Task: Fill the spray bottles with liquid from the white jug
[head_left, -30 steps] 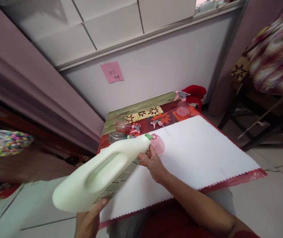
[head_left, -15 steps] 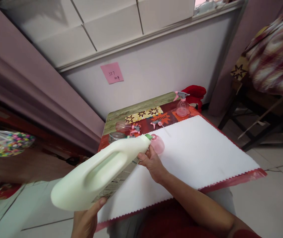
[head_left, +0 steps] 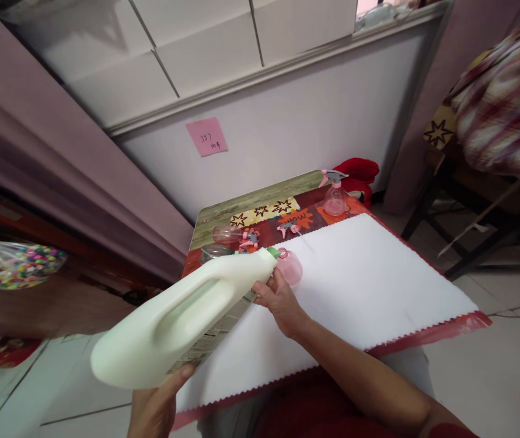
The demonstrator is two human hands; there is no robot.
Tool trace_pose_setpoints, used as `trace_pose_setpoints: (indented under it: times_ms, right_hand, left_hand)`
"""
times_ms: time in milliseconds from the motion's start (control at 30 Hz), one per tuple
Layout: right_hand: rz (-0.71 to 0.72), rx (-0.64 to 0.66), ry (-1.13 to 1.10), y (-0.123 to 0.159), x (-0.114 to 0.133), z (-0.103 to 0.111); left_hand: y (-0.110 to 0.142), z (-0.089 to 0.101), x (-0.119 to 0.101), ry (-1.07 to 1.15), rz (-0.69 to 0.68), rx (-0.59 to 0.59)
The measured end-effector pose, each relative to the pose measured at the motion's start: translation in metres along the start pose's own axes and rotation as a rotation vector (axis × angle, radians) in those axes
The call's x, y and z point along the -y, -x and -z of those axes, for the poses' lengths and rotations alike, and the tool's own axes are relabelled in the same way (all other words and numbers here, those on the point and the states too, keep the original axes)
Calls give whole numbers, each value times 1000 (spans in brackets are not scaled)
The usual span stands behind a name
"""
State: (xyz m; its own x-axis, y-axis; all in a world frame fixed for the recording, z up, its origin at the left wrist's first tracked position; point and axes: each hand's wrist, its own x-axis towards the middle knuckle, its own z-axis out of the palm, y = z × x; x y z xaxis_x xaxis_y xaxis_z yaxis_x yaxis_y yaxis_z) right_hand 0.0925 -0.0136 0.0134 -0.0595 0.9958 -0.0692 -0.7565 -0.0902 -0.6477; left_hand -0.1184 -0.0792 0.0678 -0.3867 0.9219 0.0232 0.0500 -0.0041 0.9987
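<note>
A big pale-green jug (head_left: 159, 322) with a moulded handle lies tilted in both my hands, its green spout pointing to the right and down. My left hand (head_left: 162, 395) supports its base from below, thumb against the label. Near the neck, my right hand (head_left: 278, 301) grips the jug with its fingers. The spout meets the mouth of a small pink clear bottle (head_left: 291, 269) standing on the white sheet. Behind that bottle lies a loose pink-and-grey spray head (head_left: 289, 229) with a thin tube. Whether liquid is flowing cannot be made out.
At the back right of the table stands a spray bottle (head_left: 335, 198) with its head on. Two clear bottles lie at the left, one a pinkish spray bottle (head_left: 227, 235). A bag of coloured beads (head_left: 27, 264) hangs left; a dark chair (head_left: 460, 213) stands right.
The base of the jug has shifted very slightly to the left, along with my left hand. My right hand and the small pink bottle look the same.
</note>
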Motion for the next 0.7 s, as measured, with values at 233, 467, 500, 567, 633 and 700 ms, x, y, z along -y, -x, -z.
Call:
trace_pose_setpoints:
  times_ms: [233, 467, 500, 567, 633, 700]
  right_hand:
    - [-2, 1, -18, 0, -2, 1]
    - [6, 10, -19, 0, -3, 1]
    - [7, 9, -18, 0, -3, 1]
    - [9, 4, -17, -1, -3, 2]
    - [11, 5, -21, -1, -3, 2]
    - [12, 7, -24, -1, -3, 2]
  left_hand:
    - [2, -1, -3, -2, 1, -26]
    - [1, -1, -3, 5, -11, -22]
    - [0, -1, -3, 4, -14, -19]
    - [-1, -1, -4, 0, -20, -8]
    - [-1, -1, -5, -3, -24, 6]
    - [-2, -1, -5, -3, -20, 10]
